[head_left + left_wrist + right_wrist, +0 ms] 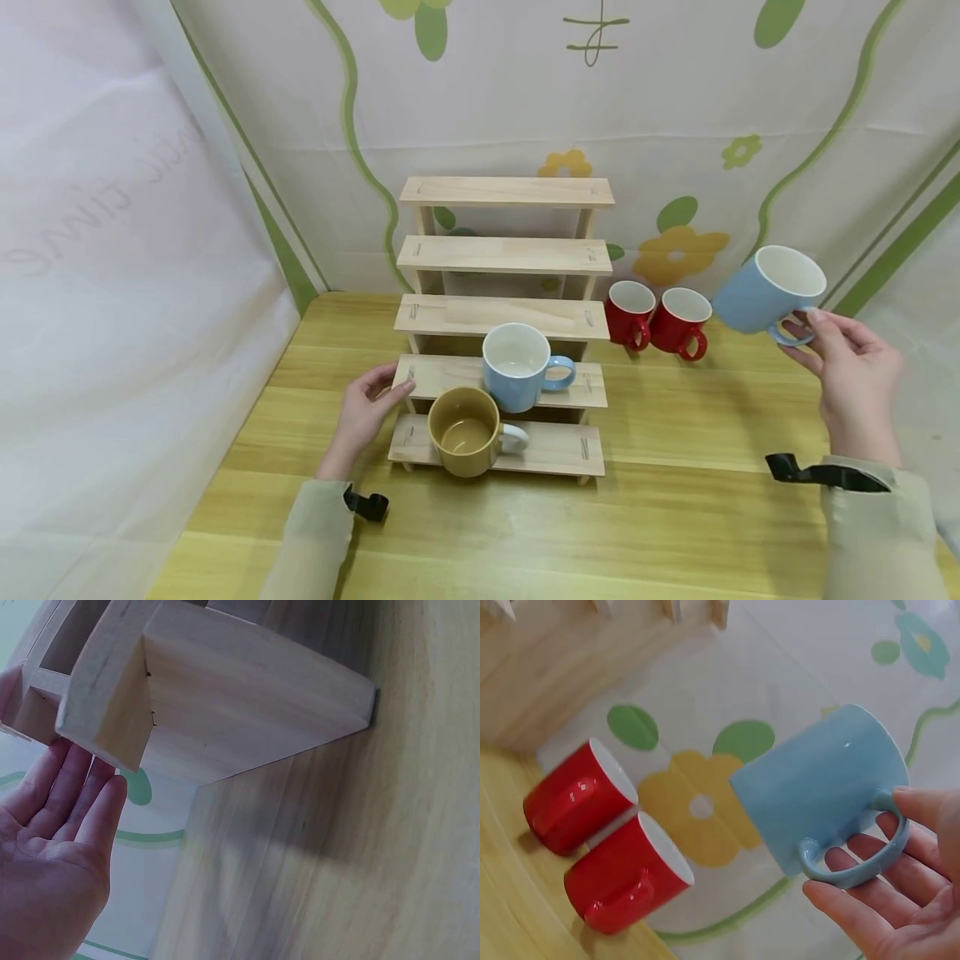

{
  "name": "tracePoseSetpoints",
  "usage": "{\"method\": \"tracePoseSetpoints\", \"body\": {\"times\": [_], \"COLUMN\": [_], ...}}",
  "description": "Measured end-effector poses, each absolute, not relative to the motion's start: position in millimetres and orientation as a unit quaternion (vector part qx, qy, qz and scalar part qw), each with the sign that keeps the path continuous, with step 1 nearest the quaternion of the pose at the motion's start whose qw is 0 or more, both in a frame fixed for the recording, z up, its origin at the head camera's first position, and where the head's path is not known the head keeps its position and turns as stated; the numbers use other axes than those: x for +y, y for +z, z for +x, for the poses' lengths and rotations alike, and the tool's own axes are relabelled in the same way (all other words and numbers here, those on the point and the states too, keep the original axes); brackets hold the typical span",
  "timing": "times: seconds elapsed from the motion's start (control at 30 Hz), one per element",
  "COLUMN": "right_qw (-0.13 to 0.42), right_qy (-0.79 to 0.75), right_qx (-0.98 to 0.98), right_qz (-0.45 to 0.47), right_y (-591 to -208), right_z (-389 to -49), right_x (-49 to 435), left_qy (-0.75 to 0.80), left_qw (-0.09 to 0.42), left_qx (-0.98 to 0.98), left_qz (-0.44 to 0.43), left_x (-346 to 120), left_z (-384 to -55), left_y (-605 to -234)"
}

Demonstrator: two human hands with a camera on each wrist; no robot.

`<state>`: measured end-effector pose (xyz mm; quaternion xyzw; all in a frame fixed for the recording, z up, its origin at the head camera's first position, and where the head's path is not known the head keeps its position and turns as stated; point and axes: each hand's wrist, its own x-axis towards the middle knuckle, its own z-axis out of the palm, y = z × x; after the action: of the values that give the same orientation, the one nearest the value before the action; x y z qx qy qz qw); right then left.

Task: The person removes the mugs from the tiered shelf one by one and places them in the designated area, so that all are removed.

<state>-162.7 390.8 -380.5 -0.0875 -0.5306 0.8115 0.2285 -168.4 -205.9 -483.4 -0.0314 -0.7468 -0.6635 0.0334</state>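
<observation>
By its handle, my right hand [858,379] holds a light blue mug [768,292] in the air at the right, tilted. In the right wrist view, the fingers and thumb pinch the handle of this blue mug [821,787]. My left hand [367,412] grips the left end of a stepped wooden shelf [442,379], thumb on top of the second step from the bottom and fingers at its side. On that step stands another light blue mug [517,367], handle to the right. A mustard mug [465,433] with a white handle stands on the lowest step.
Right of the shelf, two red mugs [628,312] stand side by side on the wooden table [675,517]. The upper three steps bear no mugs. A printed cloth [487,100] hangs behind, and a white cloth [135,250] hangs along the left side.
</observation>
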Motion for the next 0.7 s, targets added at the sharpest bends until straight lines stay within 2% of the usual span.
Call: {"method": "tracePoseSetpoints", "body": {"times": [0.33, 0.57, 0.7], "right_qw": [0.216, 0.207, 0.199], "right_qy": [0.823, 0.811, 0.805], "right_qx": [-0.505, -0.521, -0.532], "right_qz": [-0.146, -0.169, -0.171], "right_y": [-397, -418, -426], "right_z": [-190, -203, -207], "right_x": [417, 424, 427], "left_qy": [-0.657, -0.659, -0.658], "left_qw": [0.03, 0.037, 0.039], "left_qx": [-0.752, -0.75, -0.751], "left_qz": [-0.044, -0.04, -0.04], "left_x": [-198, -206, -206], "left_z": [-155, -167, -168], "left_y": [-455, -486, -486]}}
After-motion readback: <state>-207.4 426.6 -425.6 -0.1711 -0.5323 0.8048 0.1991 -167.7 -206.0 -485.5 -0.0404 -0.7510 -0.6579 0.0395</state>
